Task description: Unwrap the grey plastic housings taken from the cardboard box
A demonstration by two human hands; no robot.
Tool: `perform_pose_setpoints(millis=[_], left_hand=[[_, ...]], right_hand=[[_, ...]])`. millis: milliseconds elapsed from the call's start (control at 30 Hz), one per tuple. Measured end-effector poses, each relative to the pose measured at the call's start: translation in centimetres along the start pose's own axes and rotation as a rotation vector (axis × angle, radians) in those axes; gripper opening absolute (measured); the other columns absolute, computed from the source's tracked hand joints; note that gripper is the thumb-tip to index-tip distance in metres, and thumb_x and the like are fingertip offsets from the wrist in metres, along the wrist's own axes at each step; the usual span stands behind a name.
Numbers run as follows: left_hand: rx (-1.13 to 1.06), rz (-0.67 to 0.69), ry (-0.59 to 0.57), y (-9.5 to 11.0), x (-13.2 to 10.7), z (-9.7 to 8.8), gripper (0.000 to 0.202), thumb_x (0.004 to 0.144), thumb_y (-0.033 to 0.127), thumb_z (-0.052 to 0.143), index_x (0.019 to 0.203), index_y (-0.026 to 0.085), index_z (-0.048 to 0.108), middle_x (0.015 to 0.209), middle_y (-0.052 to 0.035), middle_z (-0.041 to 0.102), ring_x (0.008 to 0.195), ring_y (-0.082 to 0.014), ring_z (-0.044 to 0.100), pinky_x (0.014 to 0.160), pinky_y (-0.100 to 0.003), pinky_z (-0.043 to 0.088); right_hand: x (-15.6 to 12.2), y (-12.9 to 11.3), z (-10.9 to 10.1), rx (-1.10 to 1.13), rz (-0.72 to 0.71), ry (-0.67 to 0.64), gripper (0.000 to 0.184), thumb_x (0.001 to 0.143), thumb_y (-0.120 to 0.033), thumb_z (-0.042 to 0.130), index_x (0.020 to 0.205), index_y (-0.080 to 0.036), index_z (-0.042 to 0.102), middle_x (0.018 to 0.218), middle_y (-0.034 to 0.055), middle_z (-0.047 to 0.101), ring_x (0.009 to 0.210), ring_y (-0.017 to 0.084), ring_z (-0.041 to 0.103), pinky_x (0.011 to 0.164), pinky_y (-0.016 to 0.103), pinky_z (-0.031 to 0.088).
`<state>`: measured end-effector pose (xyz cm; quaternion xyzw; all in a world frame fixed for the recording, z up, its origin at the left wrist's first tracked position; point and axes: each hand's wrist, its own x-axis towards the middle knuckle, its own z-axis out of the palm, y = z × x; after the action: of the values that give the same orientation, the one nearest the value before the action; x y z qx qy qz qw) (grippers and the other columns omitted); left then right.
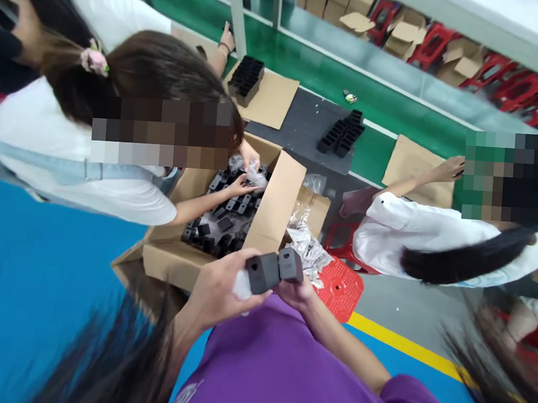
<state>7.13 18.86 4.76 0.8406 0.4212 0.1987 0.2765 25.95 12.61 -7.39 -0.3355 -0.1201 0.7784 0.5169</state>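
Note:
My left hand (218, 292) is closed around a dark grey plastic block (263, 272), with a crumpled bit of clear plastic wrap (242, 287) in the palm. My right hand (298, 291) grips a second black block (291, 264), which touches the first one end to end. Both hands are held up over my purple shirt (281, 366), just in front of an open cardboard box (275, 202) filled with several similar black blocks (222, 223).
A person in white (71, 153) reaches both hands into the box. A heap of clear bags (309, 249) and a red stool (341, 286) lie to its right. Another person in white (431, 236) leans toward the green conveyor (314, 64), where black trays (247, 78) stand on cardboard sheets.

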Motion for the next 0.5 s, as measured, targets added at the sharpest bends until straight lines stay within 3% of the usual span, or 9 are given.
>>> perform_pose_setpoints(millis=[133, 233, 333, 500], left_hand=[[-0.132, -0.11, 0.194, -1.6, -0.6, 0.1, 0.056, 0.075, 0.054, 0.077, 0.122, 0.04, 0.051, 0.092, 0.0016, 0.079, 0.075, -0.0279, 0.079, 0.059, -0.039, 0.066], [-0.1, -0.192, 0.241, -2.8, -0.9, 0.4, 0.053, 0.075, 0.054, 0.075, 0.121, 0.041, 0.052, 0.087, 0.0017, 0.08, 0.072, -0.0298, 0.08, 0.058, -0.04, 0.067], [-0.072, -0.202, 0.191, -3.8, -1.2, 1.0, 0.055, 0.074, 0.051, 0.077, 0.123, 0.045, 0.054, 0.084, 0.0036, 0.081, 0.072, -0.0326, 0.08, 0.054, -0.039, 0.068], [-0.03, -0.287, 0.178, -5.6, -2.3, 3.1, 0.07, 0.069, 0.059, 0.073, 0.133, 0.061, 0.043, 0.077, 0.007, 0.081, 0.066, -0.0384, 0.079, 0.045, -0.041, 0.066]], right_hand=[[1.5, -1.0, -3.3, -0.235, -0.129, 0.092, 0.034, 0.074, -0.05, 0.078, 0.095, -0.024, 0.074, 0.085, 0.0044, 0.077, 0.082, 0.023, 0.073, 0.076, 0.036, 0.062], [3.4, -4.1, -6.4, -0.418, -0.202, 0.146, 0.037, 0.067, -0.03, 0.082, 0.102, -0.023, 0.073, 0.094, 0.003, 0.077, 0.081, 0.018, 0.072, 0.074, 0.03, 0.06], [6.8, -9.3, -9.8, -0.867, -0.332, 0.239, 0.045, 0.067, -0.021, 0.074, 0.111, -0.021, 0.069, 0.112, 0.0066, 0.074, 0.091, 0.018, 0.07, 0.084, 0.032, 0.059], [15.7, -21.0, -14.4, -1.316, -0.419, 0.375, 0.071, 0.065, -0.006, 0.059, 0.135, -0.015, 0.058, 0.145, 0.0197, 0.054, 0.091, 0.018, 0.065, 0.094, 0.042, 0.057]])
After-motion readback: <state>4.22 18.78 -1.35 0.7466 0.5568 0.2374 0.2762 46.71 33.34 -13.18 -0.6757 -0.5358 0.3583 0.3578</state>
